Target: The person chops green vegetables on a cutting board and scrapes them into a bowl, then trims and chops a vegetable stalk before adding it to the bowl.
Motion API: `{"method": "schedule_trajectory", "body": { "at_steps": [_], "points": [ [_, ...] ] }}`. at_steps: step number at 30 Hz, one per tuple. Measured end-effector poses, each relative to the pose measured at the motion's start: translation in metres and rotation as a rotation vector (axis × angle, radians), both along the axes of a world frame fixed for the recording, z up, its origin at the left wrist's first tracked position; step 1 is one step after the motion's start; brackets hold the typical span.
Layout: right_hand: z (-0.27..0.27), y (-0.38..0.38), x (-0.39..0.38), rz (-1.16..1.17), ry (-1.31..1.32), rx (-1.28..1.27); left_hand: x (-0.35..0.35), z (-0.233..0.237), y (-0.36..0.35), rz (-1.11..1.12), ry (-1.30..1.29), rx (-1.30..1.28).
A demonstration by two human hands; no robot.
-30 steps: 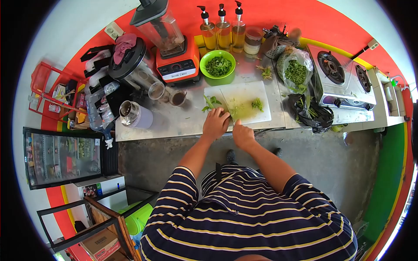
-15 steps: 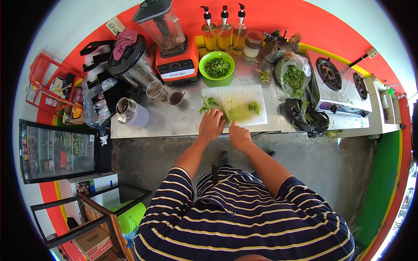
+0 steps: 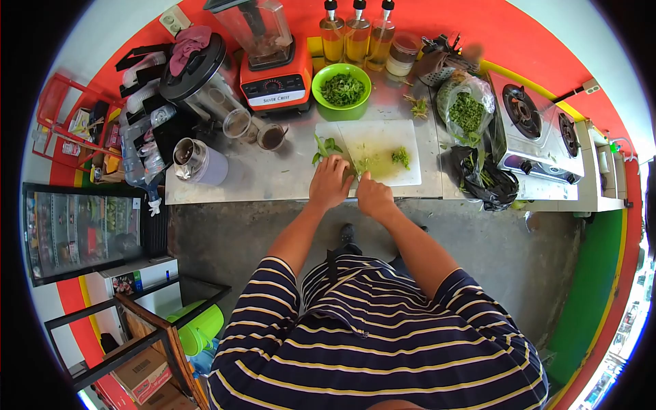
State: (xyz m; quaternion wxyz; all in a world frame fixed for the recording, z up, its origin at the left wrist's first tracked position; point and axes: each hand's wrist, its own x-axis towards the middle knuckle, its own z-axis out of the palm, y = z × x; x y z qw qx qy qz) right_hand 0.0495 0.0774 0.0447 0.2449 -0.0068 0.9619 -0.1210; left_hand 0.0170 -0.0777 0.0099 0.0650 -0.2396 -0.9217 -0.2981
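My right hand (image 3: 375, 196) is closed round the handle of a knife, whose thin blade (image 3: 350, 154) points away from me across the white cutting board (image 3: 383, 128). Curled beside the blade, my left hand (image 3: 331, 182) presses down a bunch of leafy greens (image 3: 329, 147); the leaves stick out beyond its fingers. A small heap of chopped greens (image 3: 400, 158) lies on the right part of the board, with finer bits near the blade. Beyond the board stands a lime-green bowl (image 3: 319, 96) full of cut greens (image 3: 343, 90).
An orange blender (image 3: 276, 89) and cups (image 3: 272, 137) stand to the left. Pump bottles (image 3: 357, 39) line the wall. At right are a clear bag of green pieces (image 3: 467, 113), a black plastic bag (image 3: 497, 188) and a gas stove (image 3: 540, 147).
The camera view has shifted slightly, so the counter sits higher in the picture. Both hands stay at the near edge of the board, with the knife and greens still held.
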Motion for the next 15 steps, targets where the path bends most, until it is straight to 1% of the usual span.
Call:
{"method": "schedule_trajectory", "body": {
  "at_steps": [2, 6, 8, 11, 13, 15],
  "points": [
    [0.005, 0.002, -0.005, 0.021, 0.003, 0.004, 0.0, 0.001, 0.0, 0.003, 0.002, 0.006],
    [0.007, -0.002, 0.02, 0.021, -0.018, 0.03, -0.002, -0.003, -0.002, -0.005, -0.005, 0.026],
    [0.006, -0.008, 0.028, -0.079, -0.059, -0.001, -0.004, -0.005, -0.001, -0.005, -0.003, 0.036],
    [0.009, -0.005, 0.014, -0.055, -0.068, -0.067, 0.001, 0.0, -0.002, -0.004, -0.003, 0.032],
    [0.002, 0.0, 0.011, -0.074, -0.042, -0.104, 0.001, 0.002, 0.0, -0.011, 0.007, 0.028],
    [-0.001, 0.012, 0.005, -0.075, -0.002, -0.116, 0.0, -0.002, 0.001, 0.022, 0.06, -0.032]
  ]
}}
